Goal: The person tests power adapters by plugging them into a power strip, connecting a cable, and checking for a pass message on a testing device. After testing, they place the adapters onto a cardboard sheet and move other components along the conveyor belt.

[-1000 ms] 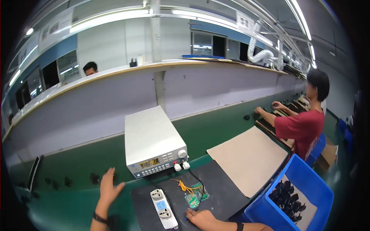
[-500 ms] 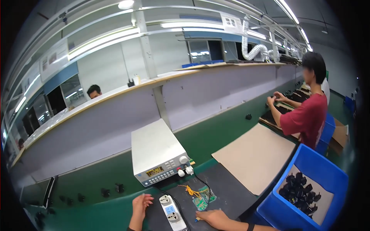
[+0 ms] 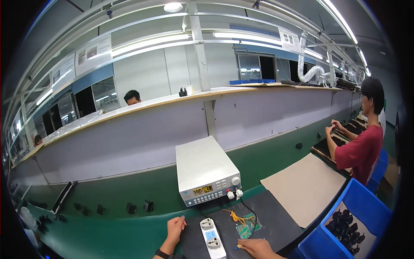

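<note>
While your left hand (image 3: pixel 174 228) rests open, fingers loosely curled, on the edge of the dark mat (image 3: pixel 276 218), it lies just beside the white power strip (image 3: pixel 211 233), apart from it. Your right hand (image 3: pixel 257 249) lies on the mat on the strip's other side, fingers reaching toward a small blue-and-yellow piece (image 3: pixel 238 247) at their tips; whether they pinch it, you cannot tell from here. The two hands are apart, with the strip between them. Just beyond your right hand sits a small green circuit board (image 3: pixel 246 228) with orange wires (image 3: pixel 233 214) looped above it. Farther out from both hands stands the grey bench power supply (image 3: pixel 205 170) on the green worktop (image 3: pixel 108 228). Off to your right lie a sheet of brown cardboard (image 3: pixel 304 190) and a blue bin (image 3: pixel 345 224) of black parts, and a person in a red shirt (image 3: pixel 361 149) works farther along.
</note>
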A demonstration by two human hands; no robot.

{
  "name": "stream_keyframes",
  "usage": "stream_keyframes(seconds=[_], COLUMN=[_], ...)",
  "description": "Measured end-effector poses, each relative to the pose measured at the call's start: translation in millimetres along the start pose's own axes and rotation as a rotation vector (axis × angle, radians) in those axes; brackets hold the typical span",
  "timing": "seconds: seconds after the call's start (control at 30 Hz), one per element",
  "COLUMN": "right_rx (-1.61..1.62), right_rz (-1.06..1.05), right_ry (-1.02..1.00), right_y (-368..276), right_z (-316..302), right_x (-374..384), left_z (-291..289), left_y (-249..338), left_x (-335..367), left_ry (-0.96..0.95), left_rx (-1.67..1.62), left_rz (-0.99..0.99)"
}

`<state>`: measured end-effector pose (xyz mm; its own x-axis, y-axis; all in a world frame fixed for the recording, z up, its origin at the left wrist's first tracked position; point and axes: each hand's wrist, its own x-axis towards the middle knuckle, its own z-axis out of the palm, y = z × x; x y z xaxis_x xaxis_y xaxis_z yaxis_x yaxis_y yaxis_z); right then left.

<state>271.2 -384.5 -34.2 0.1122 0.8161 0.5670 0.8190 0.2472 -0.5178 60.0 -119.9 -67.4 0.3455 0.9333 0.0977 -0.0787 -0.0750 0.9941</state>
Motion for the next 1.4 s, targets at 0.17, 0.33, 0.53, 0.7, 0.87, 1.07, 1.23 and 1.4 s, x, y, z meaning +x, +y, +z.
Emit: stream_keyframes(seconds=[0.17, 0.33, 0.53, 0.7, 0.87, 1.07, 1.23, 1.4], right_rx=[0.021, -0.002, 0.052, 0.005, -0.029, -0.048, -0.042, -0.023], right_rz=[0.02, 0.038, 0.114, 0.04, 0.018, 0.021, 0.049, 0.08], right_ry=[0.009, 0.0, -0.065, -0.005, 0.007, 0.007, -0.004, -0.031], right_y=[-7, -10, -10, -6, -5, -5, -2, -4], right_z=[0, 0, -2, 1, 4, 5, 2, 1], right_x=[0, -2, -2, -2, -1, -1, -3, -4], left_z=[-4, -7, -6, -4, -10, -11, -8, -9], left_y=[-7, -11, -17, -10, -9, -7, -5, -11], left_x=[3, 4, 4, 3, 1, -1, -3, -3], left_ry=[-0.022, -0.06, 0.019, 0.023, -0.025, -0.043, -0.035, 0.043], left_rx=[0.051, 0.064, 0.104, 0.047, 0.043, 0.053, 0.061, 0.023], left_rz=[0.002, -0.002, 0.001, -0.015, -0.001, -0.011, -0.022, -0.018])
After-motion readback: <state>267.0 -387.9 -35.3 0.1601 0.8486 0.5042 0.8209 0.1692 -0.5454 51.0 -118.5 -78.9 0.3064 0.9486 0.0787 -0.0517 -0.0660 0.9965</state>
